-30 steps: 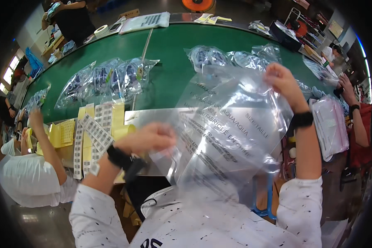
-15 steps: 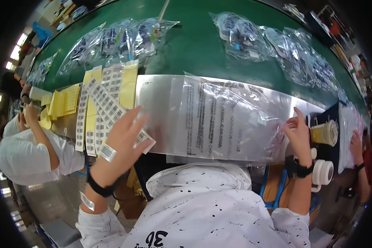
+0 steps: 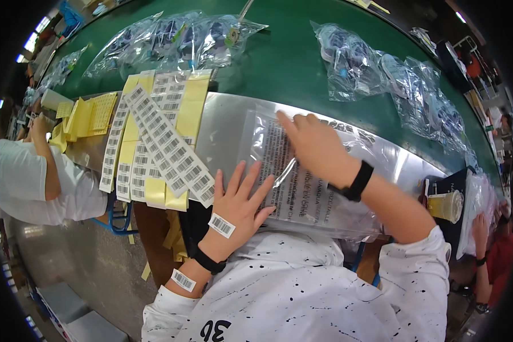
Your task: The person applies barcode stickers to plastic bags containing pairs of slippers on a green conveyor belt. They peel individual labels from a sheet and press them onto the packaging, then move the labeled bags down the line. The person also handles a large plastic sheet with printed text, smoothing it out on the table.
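Note:
A clear plastic bag (image 3: 330,211) with dark print lies flat on a shiny metal sheet (image 3: 222,125) in front of me. My right hand (image 3: 319,148) rests across the upper part of the bag, one finger stretched out and the others partly bent. At the bag's lower left edge is my left hand (image 3: 237,208), its fingers spread and nothing held. A barcode sticker (image 3: 221,225) is on the back of that hand, and another sticker (image 3: 183,280) is on the forearm. Beside its fingertips lies a slanting strip of barcode labels (image 3: 168,145).
More label sheets on yellow backing (image 3: 192,117) lie at the left. Bagged shoes (image 3: 347,60) sit on the green table (image 3: 279,62), with more bagged pairs (image 3: 176,40) at far left. A drink cup (image 3: 444,205) stands at right. Co-workers (image 3: 23,176) are on both sides.
My right hand has moved left from the bag's right side onto its upper part. My left hand has come down and right, off the label strips to the bag's edge.

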Action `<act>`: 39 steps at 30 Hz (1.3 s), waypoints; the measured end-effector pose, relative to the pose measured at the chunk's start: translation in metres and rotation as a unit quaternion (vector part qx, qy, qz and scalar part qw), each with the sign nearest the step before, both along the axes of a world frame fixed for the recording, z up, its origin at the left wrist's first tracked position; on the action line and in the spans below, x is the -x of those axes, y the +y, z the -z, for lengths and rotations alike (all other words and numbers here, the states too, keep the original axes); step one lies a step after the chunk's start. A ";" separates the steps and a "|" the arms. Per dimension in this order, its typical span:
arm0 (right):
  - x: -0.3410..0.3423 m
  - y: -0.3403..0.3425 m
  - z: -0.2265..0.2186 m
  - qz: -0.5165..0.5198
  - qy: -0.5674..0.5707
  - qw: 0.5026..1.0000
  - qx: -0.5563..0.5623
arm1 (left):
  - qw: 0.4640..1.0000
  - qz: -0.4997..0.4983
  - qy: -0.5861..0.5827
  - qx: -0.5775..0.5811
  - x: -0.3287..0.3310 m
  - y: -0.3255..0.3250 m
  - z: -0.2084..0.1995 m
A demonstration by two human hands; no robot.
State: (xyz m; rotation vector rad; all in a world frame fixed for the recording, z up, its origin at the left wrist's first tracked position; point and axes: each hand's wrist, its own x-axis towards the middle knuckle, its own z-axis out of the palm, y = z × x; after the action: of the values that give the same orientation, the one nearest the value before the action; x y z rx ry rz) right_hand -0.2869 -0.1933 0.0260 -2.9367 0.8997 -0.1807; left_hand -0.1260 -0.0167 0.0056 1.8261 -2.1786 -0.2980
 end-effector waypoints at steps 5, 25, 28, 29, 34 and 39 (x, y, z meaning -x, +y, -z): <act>0.033 -0.116 -0.011 0.111 0.023 0.993 -0.021 | 1.000 0.004 0.027 0.010 0.000 -0.001 -0.002; 0.139 -0.022 -0.045 -0.014 0.137 0.990 0.006 | 0.999 -0.010 0.046 0.018 -0.008 0.005 0.000; 0.117 -0.020 -0.074 0.032 0.062 0.997 -0.021 | 0.999 -0.010 0.034 0.021 -0.005 0.002 0.000; 0.093 -0.009 -0.084 0.037 0.009 0.996 -0.078 | 0.999 -0.012 0.029 0.019 -0.004 0.004 -0.001; -0.013 0.051 -0.092 -0.206 -0.082 0.938 -0.266 | 1.000 0.009 0.013 0.005 -0.006 0.005 -0.005; -0.076 0.091 -0.048 -0.204 -0.106 0.926 -0.299 | 0.990 -0.003 0.144 -0.009 -0.005 0.013 0.028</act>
State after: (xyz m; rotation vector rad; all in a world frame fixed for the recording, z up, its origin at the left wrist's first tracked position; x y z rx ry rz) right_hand -0.2105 -0.1027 0.0738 -2.3929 0.2328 -0.1576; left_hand -0.1214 -0.0037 -0.0221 1.6801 -1.9769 -0.5461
